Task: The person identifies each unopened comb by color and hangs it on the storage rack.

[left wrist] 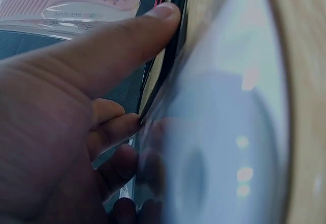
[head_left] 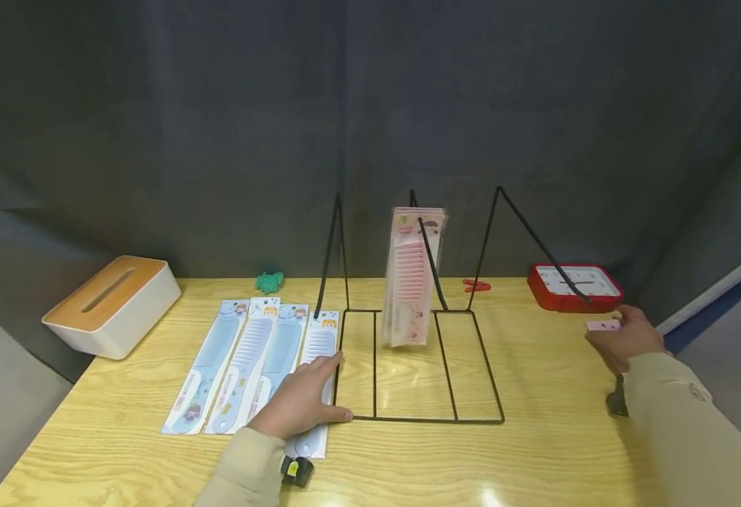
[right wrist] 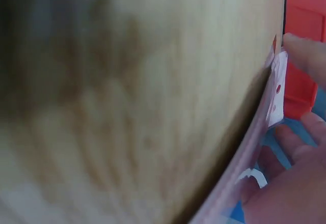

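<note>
A black wire rack (head_left: 408, 420) stands mid-table. Several pink packaged combs (head_left: 408, 282) hang together on its middle hook. My left hand (head_left: 301, 398) touches the rack's left front corner, thumb stretched along the wire in the left wrist view, fingers apart. Under and beside it lie several blue packaged combs (head_left: 218, 359) in a row; one is a blur close up in the left wrist view. At the far right my right hand (head_left: 633, 338) holds a pink packaged comb (right wrist: 277, 89) by its end, just in front of the red clock (head_left: 576, 289). Most of that comb is hidden in the head view.
On the left stands a white tissue box (head_left: 123, 303) with a wooden lid. A green bundle (head_left: 270, 282) and a red clip (head_left: 476, 285) lie along the back edge, before a dark curtain (head_left: 250, 141). The rack's side hooks stick out toward me.
</note>
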{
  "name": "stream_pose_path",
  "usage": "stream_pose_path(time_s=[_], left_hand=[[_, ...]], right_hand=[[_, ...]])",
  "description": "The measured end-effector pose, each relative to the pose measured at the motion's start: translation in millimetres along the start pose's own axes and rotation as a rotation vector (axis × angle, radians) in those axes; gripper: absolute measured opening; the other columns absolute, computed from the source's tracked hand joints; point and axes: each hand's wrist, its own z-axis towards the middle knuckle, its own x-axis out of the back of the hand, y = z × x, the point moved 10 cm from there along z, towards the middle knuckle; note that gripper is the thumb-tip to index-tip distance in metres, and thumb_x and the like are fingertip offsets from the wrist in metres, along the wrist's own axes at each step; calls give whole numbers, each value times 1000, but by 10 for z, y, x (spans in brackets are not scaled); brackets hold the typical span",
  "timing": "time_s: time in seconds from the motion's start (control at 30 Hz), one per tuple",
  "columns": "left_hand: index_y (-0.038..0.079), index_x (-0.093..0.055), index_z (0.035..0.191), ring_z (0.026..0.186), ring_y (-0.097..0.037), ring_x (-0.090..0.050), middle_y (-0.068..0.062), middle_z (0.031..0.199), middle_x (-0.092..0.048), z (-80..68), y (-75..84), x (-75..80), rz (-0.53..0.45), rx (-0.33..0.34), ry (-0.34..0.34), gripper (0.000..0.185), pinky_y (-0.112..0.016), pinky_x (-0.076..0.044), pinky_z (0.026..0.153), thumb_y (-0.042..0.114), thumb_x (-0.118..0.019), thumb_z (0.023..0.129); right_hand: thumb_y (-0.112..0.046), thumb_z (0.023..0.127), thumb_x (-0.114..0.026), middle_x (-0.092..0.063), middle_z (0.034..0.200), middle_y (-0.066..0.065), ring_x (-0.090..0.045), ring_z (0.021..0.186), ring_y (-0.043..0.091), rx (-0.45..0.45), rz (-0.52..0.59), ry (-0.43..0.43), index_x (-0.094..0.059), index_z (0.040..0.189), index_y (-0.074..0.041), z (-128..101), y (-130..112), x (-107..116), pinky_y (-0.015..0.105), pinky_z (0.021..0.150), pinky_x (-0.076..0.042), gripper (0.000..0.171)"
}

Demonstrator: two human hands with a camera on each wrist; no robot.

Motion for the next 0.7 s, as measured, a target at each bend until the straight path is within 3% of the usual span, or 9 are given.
stream_pose_path(time_s=[0.1, 0.2, 0.3, 0.47, 0.53, 0.63, 0.7], left_hand=[[10, -33, 157, 140, -43, -38, -14, 156, -40, 5, 6, 2, 4, -2, 3, 102, -60, -34, 110, 51, -83, 78], [10, -34, 157, 139, -43, -38, -14, 156, -40, 11, 4, 1, 6, -2, 7, 102, -59, -34, 110, 50, -84, 77], [11, -34, 157, 140, -43, -38, -13, 156, -40, 15, 3, 1, 8, -3, 8, 102, -59, -34, 110, 51, -84, 77], [10, -34, 157, 140, -43, -38, -14, 156, -40, 20, 28, -2, 8, -16, 10, 102, -59, -34, 110, 50, -83, 78], [9, -34, 157, 139, -43, -39, -14, 156, -40, 19, 29, 1, 11, -14, 13, 101, -59, -34, 110, 50, -83, 78], [10, -34, 157, 139, -43, -38, -14, 156, -40, 13, 18, 6, 13, -6, 13, 102, -59, -35, 110, 50, -84, 78], [11, -34, 157, 140, -43, -37, -14, 157, -39, 9, 10, 8, 9, -2, 11, 102, -59, -34, 110, 50, -84, 77]], right_hand=[[-45, 87, -73, -31, 147, 40, -38, 123, 54, -8, -47, -12, -13, 155, 7, 8, 57, 16, 70, 100, -29, 105], [-46, 85, -75, -33, 145, 41, -38, 120, 55, 2, -58, -20, -23, 151, 10, 6, 72, 20, 70, 99, -31, 101], [-39, 88, -73, -40, 140, 40, -43, 115, 53, 15, -28, -5, -41, 142, 9, -8, 62, 21, 65, 95, -38, 79], [-23, 99, -56, -55, 126, 32, -52, 102, 43, 54, 58, 62, -58, 124, 4, -51, -41, 46, 47, 74, -48, 37], [-20, 100, -51, -56, 125, 30, -52, 100, 41, 91, 72, 87, -60, 122, 3, -82, -162, 77, 43, 72, -45, 33], [-19, 100, -51, -54, 126, 29, -49, 103, 41, 148, 101, 109, -58, 124, 2, -171, -417, 143, 45, 74, -43, 32], [-19, 100, -54, -54, 123, 29, -48, 102, 41, 238, 91, 127, -56, 125, 3, -270, -661, 207, 47, 77, -39, 34]])
